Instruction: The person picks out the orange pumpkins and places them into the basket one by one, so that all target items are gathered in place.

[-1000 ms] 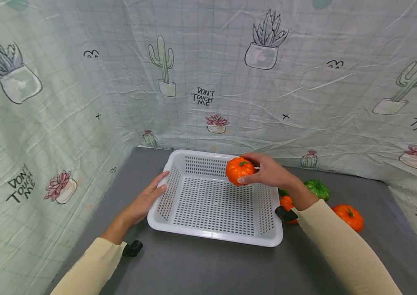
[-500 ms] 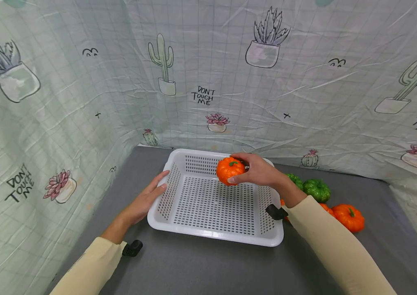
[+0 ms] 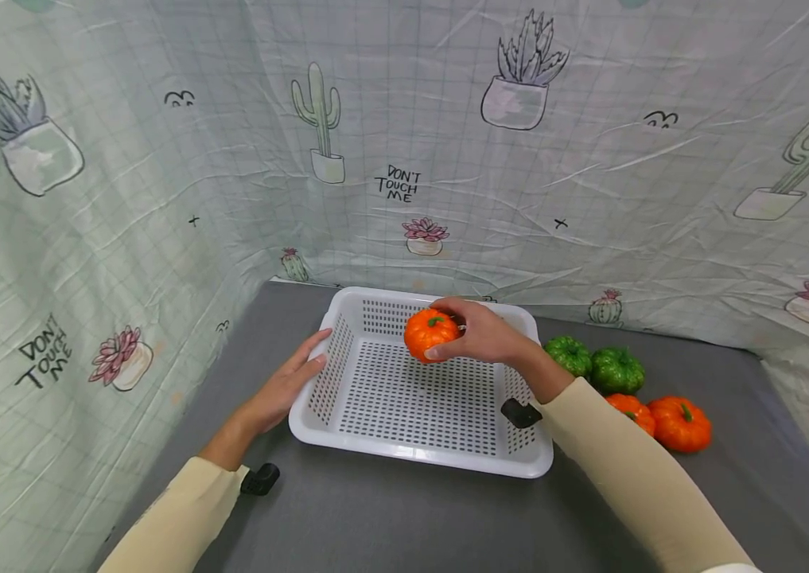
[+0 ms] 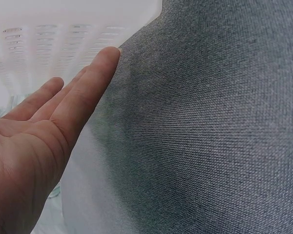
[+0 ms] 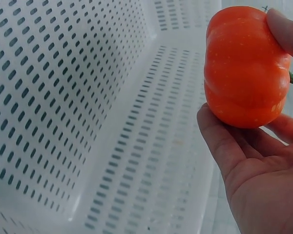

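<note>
A small orange pumpkin [image 3: 427, 334] with a green stem is held above the white perforated basket [image 3: 418, 454], toward its back. My right hand [image 3: 486, 334] grips it from the right side, thumb and fingers on opposite sides. In the right wrist view the pumpkin [image 5: 246, 68] hangs over the basket's slotted floor, apart from it. At the basket's left side my left hand [image 3: 285, 390] touches the rim. The left wrist view shows that left hand [image 4: 44, 136] with its fingers straight along the basket's outer wall [image 4: 63, 39].
Right of the basket, two green pumpkins [image 3: 617, 371] and two orange pumpkins [image 3: 680, 425] sit close together on the grey tabletop [image 3: 404, 525]. The right forearm partly covers one orange pumpkin. A curtain [image 3: 447, 175] printed with cacti stands behind and to the left.
My right hand has moved left with the orange pumpkin, farther over the basket. Its forearm now uncovers more of the pumpkins at right. My left hand stays at the basket's rim.
</note>
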{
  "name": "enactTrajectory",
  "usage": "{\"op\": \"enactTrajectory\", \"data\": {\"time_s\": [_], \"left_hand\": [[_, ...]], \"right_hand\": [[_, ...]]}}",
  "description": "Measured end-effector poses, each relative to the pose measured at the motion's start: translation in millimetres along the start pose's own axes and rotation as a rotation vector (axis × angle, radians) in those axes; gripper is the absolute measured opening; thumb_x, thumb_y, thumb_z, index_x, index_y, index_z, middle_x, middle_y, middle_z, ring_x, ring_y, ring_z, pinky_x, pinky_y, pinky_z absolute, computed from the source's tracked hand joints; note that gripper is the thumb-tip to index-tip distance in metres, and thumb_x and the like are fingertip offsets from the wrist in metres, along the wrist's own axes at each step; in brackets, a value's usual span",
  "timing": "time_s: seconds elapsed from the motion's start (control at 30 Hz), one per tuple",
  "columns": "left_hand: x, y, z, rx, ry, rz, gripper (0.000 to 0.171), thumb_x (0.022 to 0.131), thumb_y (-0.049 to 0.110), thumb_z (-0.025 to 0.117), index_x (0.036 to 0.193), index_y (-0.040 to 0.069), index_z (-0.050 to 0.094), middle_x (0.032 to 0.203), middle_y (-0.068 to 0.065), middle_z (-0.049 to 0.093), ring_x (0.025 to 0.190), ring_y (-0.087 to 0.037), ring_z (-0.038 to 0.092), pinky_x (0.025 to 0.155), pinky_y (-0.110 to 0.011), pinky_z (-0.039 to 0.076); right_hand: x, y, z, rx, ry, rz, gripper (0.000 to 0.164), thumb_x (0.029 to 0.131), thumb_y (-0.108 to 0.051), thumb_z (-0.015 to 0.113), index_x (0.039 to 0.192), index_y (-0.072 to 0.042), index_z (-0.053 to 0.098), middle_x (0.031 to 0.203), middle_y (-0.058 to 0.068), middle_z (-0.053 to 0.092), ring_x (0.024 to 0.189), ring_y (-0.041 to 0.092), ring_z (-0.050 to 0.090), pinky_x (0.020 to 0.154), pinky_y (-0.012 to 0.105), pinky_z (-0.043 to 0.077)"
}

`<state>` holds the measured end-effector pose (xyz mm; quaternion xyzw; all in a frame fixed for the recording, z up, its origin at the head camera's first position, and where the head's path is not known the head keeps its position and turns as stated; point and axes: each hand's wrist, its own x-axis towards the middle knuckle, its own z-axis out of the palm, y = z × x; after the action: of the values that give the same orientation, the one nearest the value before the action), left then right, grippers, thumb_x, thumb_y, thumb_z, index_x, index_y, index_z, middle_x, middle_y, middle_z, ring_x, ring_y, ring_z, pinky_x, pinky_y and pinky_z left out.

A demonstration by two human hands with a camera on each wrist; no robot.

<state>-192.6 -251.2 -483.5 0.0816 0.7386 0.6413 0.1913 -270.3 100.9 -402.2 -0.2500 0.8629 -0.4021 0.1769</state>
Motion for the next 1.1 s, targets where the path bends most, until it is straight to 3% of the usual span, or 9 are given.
{"op": "enactTrajectory", "data": {"time_s": [1.1], "left_hand": [[0.0,-2.8,-0.7,-0.008,-0.002,0.022,0.062,0.114,0.04,0.037,0.168,0.031,0.008,0.167,-0.025,0.024,0.131,-0.045,0.053,0.091,-0.041,0.056]], "right_hand": [[36.6,-4.4,36.3,0.04,0.006,0.041,0.076,0.086,-0.031,0.085,0.15,-0.01,0.051,0.139,0.01,0.062,0.119,0.027,0.059,0.101,0.04,0.055]]}}
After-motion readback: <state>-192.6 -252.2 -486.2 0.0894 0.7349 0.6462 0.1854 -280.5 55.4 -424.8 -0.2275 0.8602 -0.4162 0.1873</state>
